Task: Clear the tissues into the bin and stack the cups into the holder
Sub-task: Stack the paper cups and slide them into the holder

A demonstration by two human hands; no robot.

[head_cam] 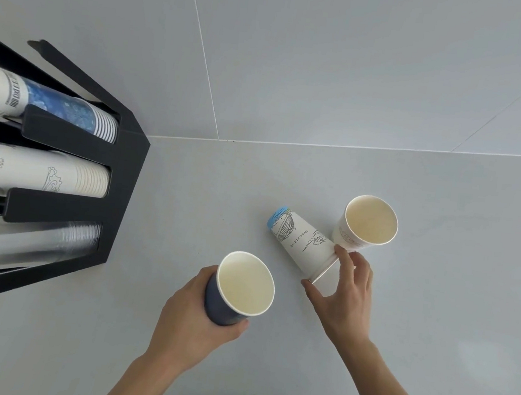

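Left hand (189, 314), nearest the lens, wraps around a dark blue paper cup (240, 289) with a cream inside, holding it mouth-up near the front edge of the pale grey worktop (331, 75).

Largest item: black slotted cup holder (120, 162) at the left edge, with three stacks lying in its channels: blue-patterned paper cups (64, 110) at the back, white printed paper cups (60, 176) in the middle, clear plastic cups (53, 238) in front.

White paper cup with a line drawing and blue base (301, 241) lies on its side right of centre. Right hand (344, 291), fingers narrowly spread, pinches its rim between thumb and forefinger.

Plain white paper cup (365, 224) stands upright just behind that hand, touching the fallen cup.
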